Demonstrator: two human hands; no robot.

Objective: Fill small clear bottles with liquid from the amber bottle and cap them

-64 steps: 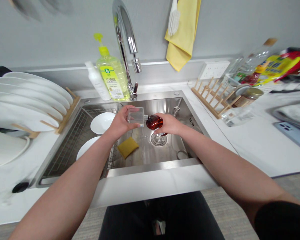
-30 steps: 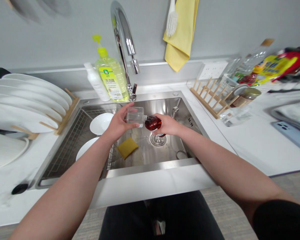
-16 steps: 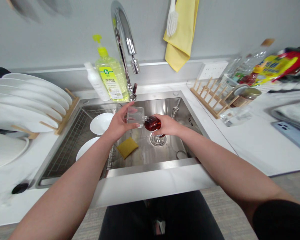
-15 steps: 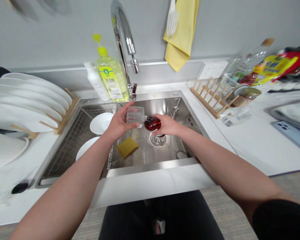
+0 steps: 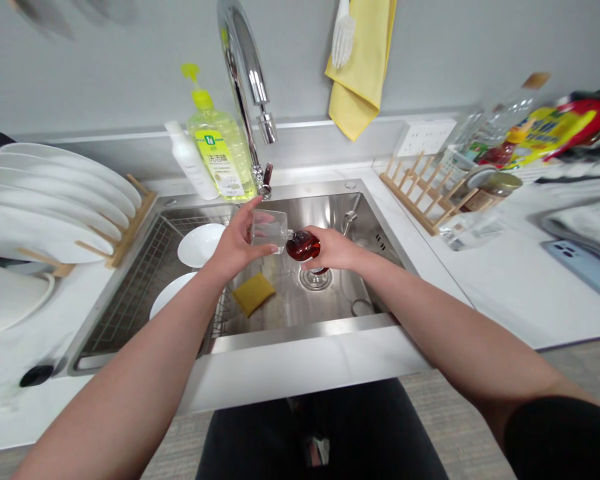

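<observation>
Over the sink basin, my left hand (image 5: 237,243) is closed around a clear boxy container (image 5: 270,230), thumb below and fingers above. My right hand (image 5: 333,249) grips a dark red-brown bottle (image 5: 303,245), tilted with its top towards the left. A short, narrow clear neck lies between the two vessels; I cannot tell which one it belongs to. My right fingers partly hide the bottle's base. Beneath them, a yellow sponge (image 5: 254,294) rests on the floor of the steel sink (image 5: 300,320), left of the drain (image 5: 315,279).
Two white bowls (image 5: 200,245) sit in a wire rack on the left. Behind stand a chrome faucet (image 5: 253,67), a yellow-green dish soap bottle (image 5: 220,157) and a white bottle (image 5: 190,160). Plates (image 5: 55,193) fill a wooden rack; another wooden rack (image 5: 420,193) holds jars at right.
The whole view has shifted slightly. Both hands keep their grips, and the container and bottle hold nearly the same position against each other.
</observation>
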